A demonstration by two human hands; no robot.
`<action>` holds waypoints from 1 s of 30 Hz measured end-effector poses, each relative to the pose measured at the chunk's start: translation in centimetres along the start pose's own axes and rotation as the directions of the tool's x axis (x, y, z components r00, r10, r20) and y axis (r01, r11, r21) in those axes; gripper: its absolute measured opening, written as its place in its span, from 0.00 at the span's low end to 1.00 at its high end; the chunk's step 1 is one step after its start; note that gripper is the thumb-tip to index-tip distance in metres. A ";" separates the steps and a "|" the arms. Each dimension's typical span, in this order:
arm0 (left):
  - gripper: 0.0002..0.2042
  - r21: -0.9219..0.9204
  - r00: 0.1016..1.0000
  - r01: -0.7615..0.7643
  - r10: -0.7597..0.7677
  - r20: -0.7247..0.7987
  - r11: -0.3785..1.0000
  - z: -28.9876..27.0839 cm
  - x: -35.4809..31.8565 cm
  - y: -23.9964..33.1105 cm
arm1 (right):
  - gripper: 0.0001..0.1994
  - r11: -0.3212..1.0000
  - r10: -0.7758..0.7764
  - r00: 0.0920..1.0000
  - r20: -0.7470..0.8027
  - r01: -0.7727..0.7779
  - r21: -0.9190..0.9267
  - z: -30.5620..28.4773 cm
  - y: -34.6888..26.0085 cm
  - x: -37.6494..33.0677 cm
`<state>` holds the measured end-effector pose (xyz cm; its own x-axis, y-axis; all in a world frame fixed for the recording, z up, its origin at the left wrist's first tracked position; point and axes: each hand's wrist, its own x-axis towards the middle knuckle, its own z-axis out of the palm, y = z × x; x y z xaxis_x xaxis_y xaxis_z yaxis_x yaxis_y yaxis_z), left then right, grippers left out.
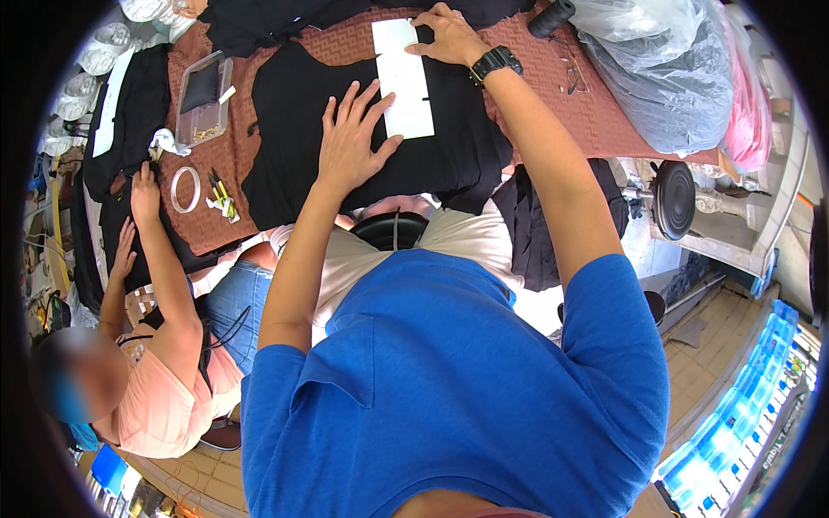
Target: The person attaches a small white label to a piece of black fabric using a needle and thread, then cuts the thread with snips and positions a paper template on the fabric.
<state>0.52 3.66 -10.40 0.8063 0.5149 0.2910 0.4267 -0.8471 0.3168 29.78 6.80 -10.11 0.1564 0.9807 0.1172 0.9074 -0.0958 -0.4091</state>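
Note:
Black fabric (298, 104), cut like a garment piece, lies spread over the table in front of me. A long white paper strip (406, 95) with small dark marks rests on it, running away from me. My left hand (350, 147) lies open on the fabric, fingers spread, with its fingertips and thumb at the strip's left edge and near corner. At the strip's far end my right hand (451, 39), a black watch on its wrist, rests with thumb and fingers apart, touching the paper. Neither hand grasps anything.
A co-worker's hands (145, 192) work on black fabric at the left. Between us are a clear plastic box (200, 99), a tape roll (185, 190) and yellow-black snips (222, 198). A black thread spool (551, 17) and filled plastic bags (661, 78) sit at the right.

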 end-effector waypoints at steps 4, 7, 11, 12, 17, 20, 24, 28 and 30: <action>0.33 0.002 1.000 0.001 -0.001 0.004 1.000 0.0 0.0 0.0 | 0.29 1.000 0.006 1.000 0.012 -0.006 -0.005 -0.1 -0.1 0.0; 0.33 0.003 1.000 0.001 -0.001 0.008 1.000 -0.1 0.0 0.0 | 0.29 1.000 0.011 1.000 0.014 -0.011 -0.010 -0.1 -0.2 0.0; 0.33 0.008 1.000 0.004 -0.004 0.012 1.000 -0.2 0.0 0.0 | 0.30 1.000 0.009 1.000 0.011 -0.008 -0.016 0.0 -0.1 0.0; 0.32 0.003 1.000 0.003 -0.003 0.008 1.000 -0.1 0.0 0.0 | 0.30 1.000 0.005 1.000 0.011 -0.005 -0.013 0.0 0.0 0.0; 0.28 0.000 1.000 0.021 -0.021 -0.019 1.000 0.6 0.2 -0.1 | 0.30 1.000 0.012 1.000 0.015 -0.011 -0.025 0.1 0.0 0.0; 0.25 -0.030 0.999 0.000 -0.001 -0.035 1.000 1.0 0.9 0.0 | 0.31 0.999 0.013 0.999 0.035 -0.012 -0.039 -0.1 -0.2 0.1; 0.25 -0.036 0.998 -0.055 0.053 -0.038 0.998 1.4 1.6 0.7 | 0.31 0.999 -0.028 1.000 -0.005 0.028 -0.039 0.4 0.3 0.1; 0.24 -0.021 0.999 -0.046 0.046 -0.027 0.999 1.4 1.7 0.9 | 0.31 0.989 -0.132 0.987 -0.094 0.125 -0.085 1.8 2.7 0.4; 0.24 -0.011 0.999 -0.033 0.033 -0.020 0.999 1.3 1.7 1.1 | 0.31 0.989 -0.139 0.987 -0.084 0.133 -0.068 1.7 2.4 0.4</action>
<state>2.86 3.40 -10.71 0.8116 0.4891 0.3193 0.3949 -0.8623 0.3171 31.35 7.25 -12.61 0.0610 0.9667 0.2484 0.9447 0.0245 -0.3269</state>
